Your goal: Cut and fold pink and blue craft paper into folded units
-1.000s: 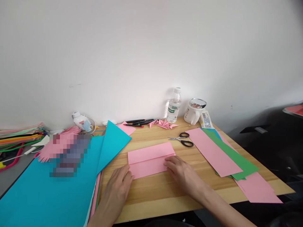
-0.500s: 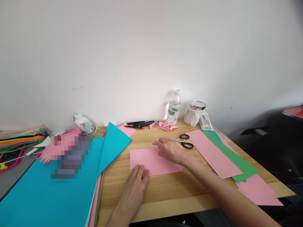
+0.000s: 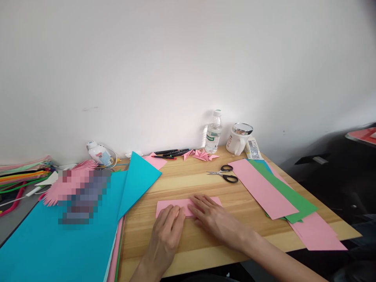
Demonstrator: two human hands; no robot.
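Observation:
A pink paper (image 3: 188, 203), folded over into a narrow strip, lies on the wooden table (image 3: 188, 239) in front of me. On its left part rests my left hand (image 3: 167, 231), palm down, its fingers close together and flat. My right hand (image 3: 213, 219) lies on the middle and right of the strip with its fingers spread. Both hands press the paper from above, and neither grips anything. Beyond them are scissors (image 3: 227, 177) with black handles, their blades pointing left.
Pink (image 3: 264, 190) and green sheets (image 3: 299, 203) lie at the right. Blue paper (image 3: 73, 250) covers the left side, with a folded blue piece (image 3: 136, 184) on top. Pens, pink folded shapes (image 3: 202, 155), a water bottle (image 3: 213, 133) and a mug (image 3: 238, 139) stand or lie by the wall.
The far edge of the pink sheet has come toward me, folding it to about half its depth. My right hand moved from the far edge down onto the folded paper. The view shifted slightly.

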